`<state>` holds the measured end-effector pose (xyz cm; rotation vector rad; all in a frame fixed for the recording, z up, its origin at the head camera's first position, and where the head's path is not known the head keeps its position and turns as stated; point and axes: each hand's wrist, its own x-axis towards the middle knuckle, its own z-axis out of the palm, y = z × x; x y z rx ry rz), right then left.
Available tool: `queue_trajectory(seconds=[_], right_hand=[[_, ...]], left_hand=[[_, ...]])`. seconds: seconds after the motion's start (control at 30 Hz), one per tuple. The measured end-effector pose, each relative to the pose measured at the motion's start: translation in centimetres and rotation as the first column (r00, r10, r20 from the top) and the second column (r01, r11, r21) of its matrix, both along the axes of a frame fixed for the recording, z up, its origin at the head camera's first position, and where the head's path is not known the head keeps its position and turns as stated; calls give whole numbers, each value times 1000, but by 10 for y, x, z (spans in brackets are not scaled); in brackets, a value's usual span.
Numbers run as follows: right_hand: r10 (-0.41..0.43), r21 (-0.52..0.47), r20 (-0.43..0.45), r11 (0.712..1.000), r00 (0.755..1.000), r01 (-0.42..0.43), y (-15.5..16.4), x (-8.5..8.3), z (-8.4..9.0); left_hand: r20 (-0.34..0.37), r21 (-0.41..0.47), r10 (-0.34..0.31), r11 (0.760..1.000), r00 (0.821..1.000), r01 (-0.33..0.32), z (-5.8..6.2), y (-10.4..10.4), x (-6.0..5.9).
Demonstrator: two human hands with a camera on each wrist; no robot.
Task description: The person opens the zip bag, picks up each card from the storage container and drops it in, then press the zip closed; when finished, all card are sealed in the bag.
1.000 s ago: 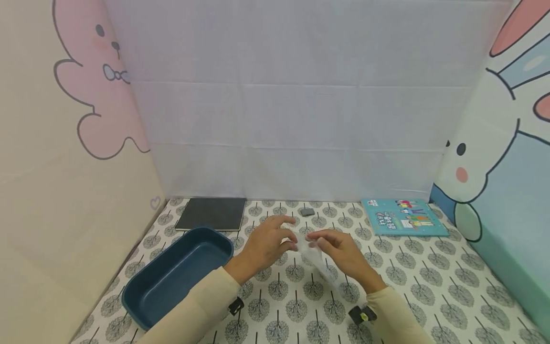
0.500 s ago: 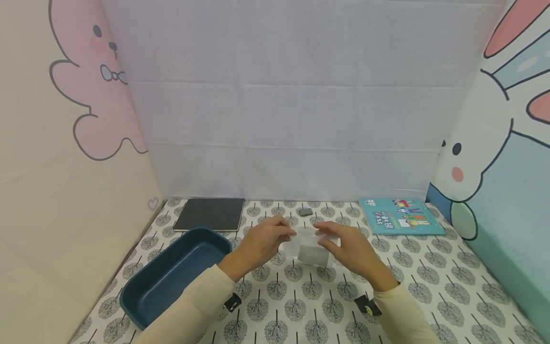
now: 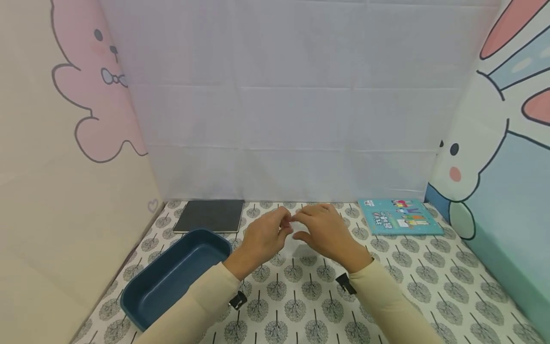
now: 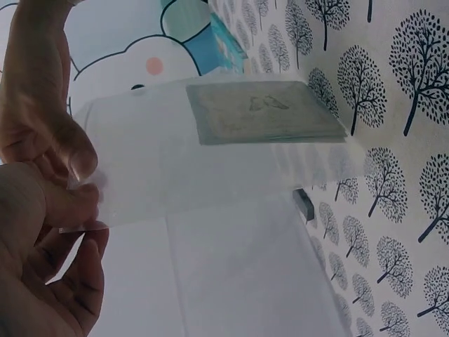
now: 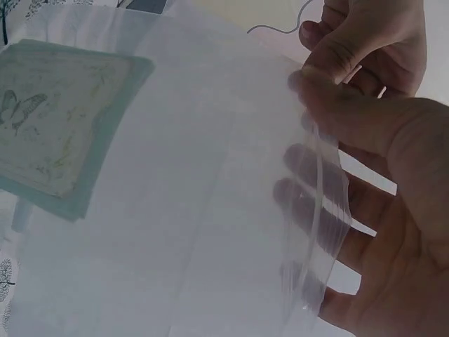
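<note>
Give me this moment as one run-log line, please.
left hand: pinches clear zip bag | right hand: pinches same bag | inside: butterfly card | nearby: blue tray

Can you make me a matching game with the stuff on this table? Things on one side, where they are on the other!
Things:
1. blue tray
2. dark pad
3. picture book
4. clear bag

Places:
A. far right, by the bunny wall
B. pinched between both hands
C. near left of the table
D. far left, by the back wall

Pairs: 1-C, 2-D, 3-A, 4-B
</note>
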<state>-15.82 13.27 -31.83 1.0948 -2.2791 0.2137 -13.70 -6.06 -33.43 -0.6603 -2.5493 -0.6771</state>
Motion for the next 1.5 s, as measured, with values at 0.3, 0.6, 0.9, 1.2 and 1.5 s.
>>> queue_trajectory(seconds=[0.3, 0.6, 0.9, 1.2, 1.5], right_hand=[[6, -109, -172, 994, 985, -25, -12, -7, -6], [-40, -118, -208, 993, 977, 16, -17, -10, -12], [-68, -114, -193, 992, 979, 46, -16, -10, -14], [-118, -135, -178, 986, 977, 95, -4, -15, -18], [-162, -177, -207, 976, 965, 125, 15, -20, -20]], left_hand=[[-15, 16, 51, 999, 999, -51, 5, 4, 0], [-38, 60, 33, 998, 999, -31, 5, 4, -1], [-69, -13, 75, 997, 995, -76, 7, 3, -1], [-114, -37, 71, 996, 991, -76, 3, -1, -6], [9, -4, 95, 996, 995, -95, 11, -7, -6]])
